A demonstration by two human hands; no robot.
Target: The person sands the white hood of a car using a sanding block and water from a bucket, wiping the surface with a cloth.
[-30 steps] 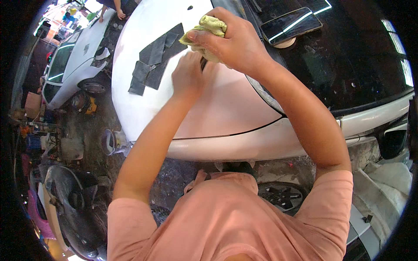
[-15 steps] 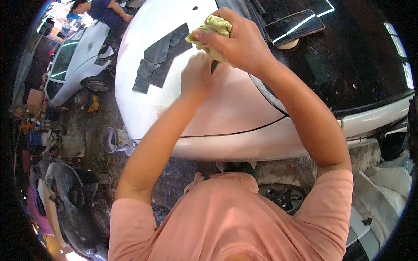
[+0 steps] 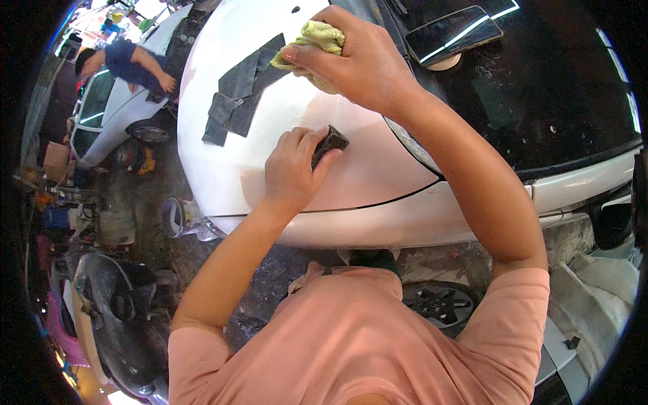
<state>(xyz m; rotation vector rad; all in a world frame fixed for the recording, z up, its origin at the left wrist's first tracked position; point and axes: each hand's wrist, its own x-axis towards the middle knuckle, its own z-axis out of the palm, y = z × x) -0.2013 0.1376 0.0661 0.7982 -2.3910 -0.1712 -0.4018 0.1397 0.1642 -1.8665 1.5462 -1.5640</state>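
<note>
My left hand is closed round a dark sanding block, resting on the white car's hood near its side edge. The surface there has a dull pinkish patch, wet-looking in places. Higher up, my right hand squeezes a crumpled yellow-green cloth above the hood, fingers wrapped round it. Beyond my left hand, overlapping pieces of black sheet or tape lie on the hood. How much of the block my palm covers is hidden.
A phone lies on the dark windshield, right of my right forearm. At the far left a person bends by another light-coloured car. A clear bucket-like container stands by the bumper. Dark body parts lie lower left.
My left hand has drawn back toward me with the block, which now shows plainly. My right hand with the cloth has shifted slightly left. The other person has bent lower.
</note>
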